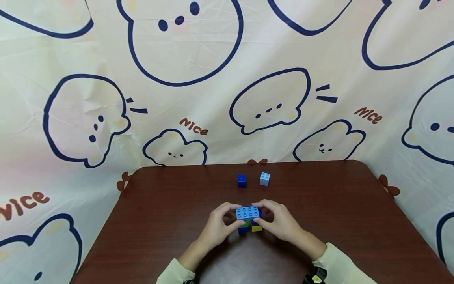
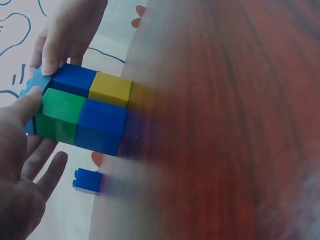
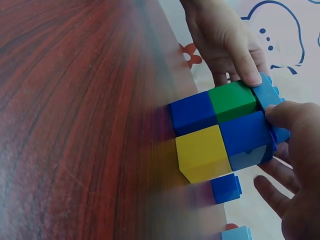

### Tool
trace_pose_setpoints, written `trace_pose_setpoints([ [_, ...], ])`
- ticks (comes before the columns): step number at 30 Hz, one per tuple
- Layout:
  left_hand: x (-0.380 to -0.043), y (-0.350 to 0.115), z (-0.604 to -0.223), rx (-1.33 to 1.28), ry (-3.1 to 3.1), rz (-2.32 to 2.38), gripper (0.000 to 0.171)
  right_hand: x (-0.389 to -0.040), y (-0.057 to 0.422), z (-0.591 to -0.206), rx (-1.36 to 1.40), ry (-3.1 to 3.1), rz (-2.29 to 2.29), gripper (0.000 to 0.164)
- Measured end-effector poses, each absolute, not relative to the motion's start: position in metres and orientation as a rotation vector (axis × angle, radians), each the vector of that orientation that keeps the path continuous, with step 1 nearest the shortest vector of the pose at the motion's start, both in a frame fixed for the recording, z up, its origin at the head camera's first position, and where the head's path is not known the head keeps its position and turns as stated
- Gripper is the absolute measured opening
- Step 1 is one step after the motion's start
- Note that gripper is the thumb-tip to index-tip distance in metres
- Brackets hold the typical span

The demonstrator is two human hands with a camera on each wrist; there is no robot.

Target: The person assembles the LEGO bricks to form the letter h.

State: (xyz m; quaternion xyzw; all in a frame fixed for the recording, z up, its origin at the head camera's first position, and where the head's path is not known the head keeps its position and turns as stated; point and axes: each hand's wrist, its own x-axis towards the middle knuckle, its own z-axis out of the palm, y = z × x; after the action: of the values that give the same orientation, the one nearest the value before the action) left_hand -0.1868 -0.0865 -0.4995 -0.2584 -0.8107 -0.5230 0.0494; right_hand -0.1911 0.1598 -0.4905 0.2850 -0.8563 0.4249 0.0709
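Note:
A light blue eight-stud building brick (image 1: 247, 213) lies across the tops of two short brick stacks standing side by side on the table. The left stack has a green brick (image 2: 60, 115) over a dark blue brick (image 2: 102, 125). On the right, another dark blue brick (image 3: 246, 132) sits above a yellow brick (image 3: 202, 152). My left hand (image 1: 220, 225) pinches the light blue brick's left end, thumb in front and fingers behind. At its right end my right hand (image 1: 281, 223) grips likewise, thumb on the near side.
Two small loose bricks stand beyond the stacks near the far edge of the brown table (image 1: 170, 197): a dark blue one (image 1: 241, 181) and a light blue one (image 1: 265, 179). A cloth printed with cartoon outlines (image 1: 213, 98) hangs behind the table.

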Motion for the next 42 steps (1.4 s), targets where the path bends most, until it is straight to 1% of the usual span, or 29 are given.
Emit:
trace_pose_setpoints([
  [6, -0.1881, -0.0875, -0.4990, -0.818, -2.472, -1.586, 0.039, -0.1931, 0.1605, -0.4891, 0.891, -2.574, 1.264, 0.038],
  [18, -0.1884, -0.0891, -0.5025, -0.895, -2.476, -1.517, 0.039, -0.1922, 0.1615, -0.4899, 0.890, -2.601, 1.227, 0.036],
  [26, -0.1893, -0.0907, -0.4968, -0.930, -2.544, -1.452, 0.039, -0.1909, 0.1618, -0.4893, 0.902, -2.568, 1.226, 0.036],
  [32, -0.1882, -0.0905, -0.4975, -0.930, -2.522, -1.435, 0.043, -0.1902, 0.1618, -0.4912, 0.918, -2.536, 1.236, 0.037],
  [42, -0.1893, -0.0908, -0.4973, -0.939, -2.446, -1.531, 0.034, -0.1914, 0.1620, -0.4880, 0.940, -2.541, 1.248, 0.035],
])
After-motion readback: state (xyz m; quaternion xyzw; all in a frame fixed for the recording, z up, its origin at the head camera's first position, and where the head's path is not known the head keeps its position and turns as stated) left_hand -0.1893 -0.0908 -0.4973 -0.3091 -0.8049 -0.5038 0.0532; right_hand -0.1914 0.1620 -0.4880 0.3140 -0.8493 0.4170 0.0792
